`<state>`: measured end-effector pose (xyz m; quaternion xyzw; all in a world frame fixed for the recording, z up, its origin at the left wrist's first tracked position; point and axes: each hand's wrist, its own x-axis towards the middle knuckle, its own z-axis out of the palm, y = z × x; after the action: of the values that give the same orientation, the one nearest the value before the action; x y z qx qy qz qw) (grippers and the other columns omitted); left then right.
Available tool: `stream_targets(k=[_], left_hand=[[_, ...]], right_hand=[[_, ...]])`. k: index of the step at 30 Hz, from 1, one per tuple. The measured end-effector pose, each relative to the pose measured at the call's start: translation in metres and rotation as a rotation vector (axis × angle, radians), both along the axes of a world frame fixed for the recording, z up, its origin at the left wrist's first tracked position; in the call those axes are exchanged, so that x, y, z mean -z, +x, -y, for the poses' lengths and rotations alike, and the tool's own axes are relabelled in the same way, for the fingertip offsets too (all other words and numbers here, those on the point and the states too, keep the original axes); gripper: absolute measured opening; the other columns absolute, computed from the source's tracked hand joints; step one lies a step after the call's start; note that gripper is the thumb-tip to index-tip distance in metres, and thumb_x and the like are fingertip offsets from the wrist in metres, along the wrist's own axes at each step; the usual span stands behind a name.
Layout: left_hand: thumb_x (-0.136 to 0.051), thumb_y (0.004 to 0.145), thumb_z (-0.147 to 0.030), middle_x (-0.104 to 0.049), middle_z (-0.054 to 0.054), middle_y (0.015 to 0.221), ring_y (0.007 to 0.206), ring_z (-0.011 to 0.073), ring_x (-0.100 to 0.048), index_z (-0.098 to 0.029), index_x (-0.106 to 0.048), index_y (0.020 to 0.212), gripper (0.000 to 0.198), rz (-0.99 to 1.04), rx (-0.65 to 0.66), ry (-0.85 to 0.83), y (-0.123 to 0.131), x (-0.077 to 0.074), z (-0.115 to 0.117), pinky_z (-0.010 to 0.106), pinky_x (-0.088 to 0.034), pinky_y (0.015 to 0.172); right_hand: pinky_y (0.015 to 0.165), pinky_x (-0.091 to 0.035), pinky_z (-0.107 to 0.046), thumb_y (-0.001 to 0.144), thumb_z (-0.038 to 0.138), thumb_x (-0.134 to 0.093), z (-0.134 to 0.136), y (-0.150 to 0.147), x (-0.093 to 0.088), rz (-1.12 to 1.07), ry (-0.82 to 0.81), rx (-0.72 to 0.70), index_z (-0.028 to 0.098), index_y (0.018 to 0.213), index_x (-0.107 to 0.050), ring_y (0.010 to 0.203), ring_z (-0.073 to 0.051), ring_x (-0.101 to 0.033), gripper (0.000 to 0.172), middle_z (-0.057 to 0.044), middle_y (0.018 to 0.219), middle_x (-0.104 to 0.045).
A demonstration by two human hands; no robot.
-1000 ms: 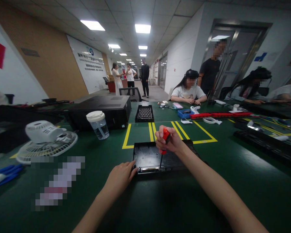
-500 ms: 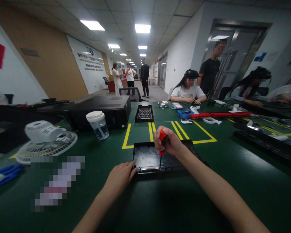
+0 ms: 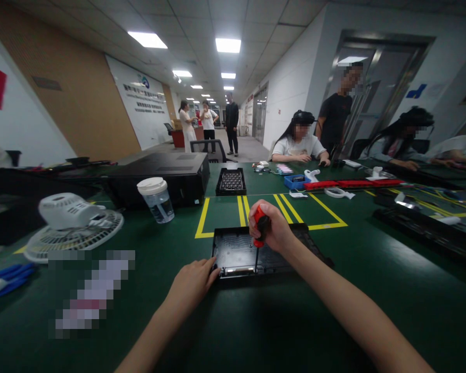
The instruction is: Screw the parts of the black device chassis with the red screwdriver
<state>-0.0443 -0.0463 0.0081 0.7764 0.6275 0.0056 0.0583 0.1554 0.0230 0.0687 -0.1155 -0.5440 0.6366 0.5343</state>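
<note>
While the right hand (image 3: 275, 223) grips a red-and-black-handled screwdriver (image 3: 261, 223), tip down at the near edge of a shallow black rectangular tray (image 3: 233, 251), the left hand (image 3: 194, 277) touches the tray's near-left corner; clamped or resting, I cannot tell; tray flat on dark green tabletop (image 3: 233, 326).

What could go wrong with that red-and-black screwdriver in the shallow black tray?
The red-and-black screwdriver in the right hand might slip and scratch the shallow, glossy black tray. If its tip skids leftward, it could also nick the bare left hand at the tray's near left corner.
</note>
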Motion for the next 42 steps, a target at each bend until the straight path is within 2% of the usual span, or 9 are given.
stream_targets(k=[8,17,42], left_hand=[[-0.033,0.089,-0.039,-0.061,0.011,0.116,0.100,0.0223,-0.059,-0.018,-0.050,0.124,0.044,0.003,0.013,0.021,-0.002,0.006,-0.002,0.034,-0.045,0.086],[-0.034,0.089,-0.040,-0.061,0.011,0.115,0.101,0.0223,-0.059,-0.018,-0.050,0.125,0.044,0.004,0.000,0.014,-0.002,0.004,-0.002,0.034,-0.045,0.086],[-0.034,0.089,-0.039,-0.060,0.011,0.116,0.101,0.0223,-0.058,-0.019,-0.049,0.125,0.044,-0.003,0.000,0.010,-0.001,0.004,-0.002,0.034,-0.045,0.086]], right_hand=[[0.036,-0.033,-0.019,0.082,0.029,-0.046,0.005,-0.005,-0.003,-0.006,-0.019,0.145,0.016,0.071,-0.053,0.036,-0.007,-0.042,0.018,0.004,0.055,-0.051],[0.036,-0.032,-0.018,0.082,0.028,-0.047,0.012,-0.009,-0.002,0.009,0.000,0.275,0.016,0.070,-0.053,0.036,-0.006,-0.044,0.018,0.004,0.055,-0.051],[0.038,-0.035,-0.018,0.082,0.033,-0.052,0.022,-0.015,0.000,0.049,0.036,0.537,0.017,0.070,-0.051,0.041,-0.006,-0.046,0.020,0.004,0.060,-0.051]])
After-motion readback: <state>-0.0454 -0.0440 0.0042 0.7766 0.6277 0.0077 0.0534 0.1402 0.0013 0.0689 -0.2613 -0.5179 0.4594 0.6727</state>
